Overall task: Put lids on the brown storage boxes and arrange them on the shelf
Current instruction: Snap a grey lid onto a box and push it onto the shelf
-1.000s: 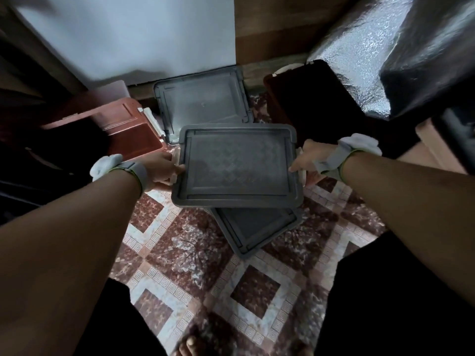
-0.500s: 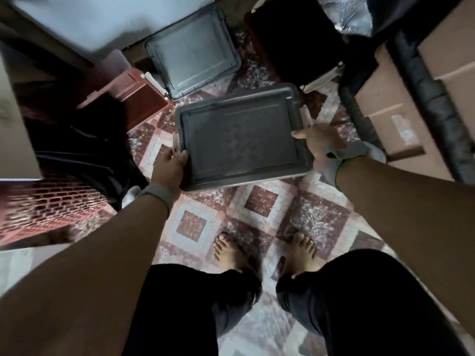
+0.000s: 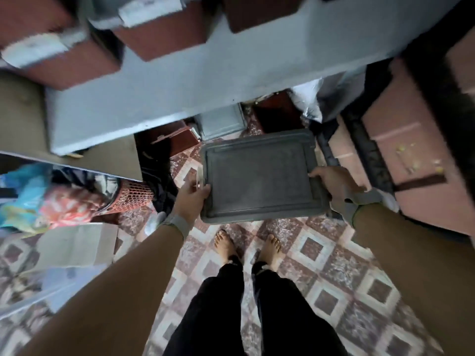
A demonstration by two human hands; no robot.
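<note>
Your grey lid [image 3: 259, 176] hangs flat, top face up, in front of you above the tiled floor [image 3: 321, 253], long axis running left to right between your hands; your left hand [image 3: 191, 195] grips the left short edge near its near corner, thumb curled over the rim, and your right hand [image 3: 331, 182] grips the right short edge the same way, fingers curled under where you cannot see them; so each grip is closed on the lid and neither is nearer than the other; the brown box [image 3: 279, 115] without a lid sits on the floor just beyond the lid's far edge, slightly to the right of its middle, so the move ahead looks like a short carry forward and down; a second brown box [image 3: 174, 140] lies further left beside another grey lid [image 3: 222, 123]; lidded brown boxes [image 3: 159, 29] already stand on the grey shelf [image 3: 205, 83] above, blurred
</note>
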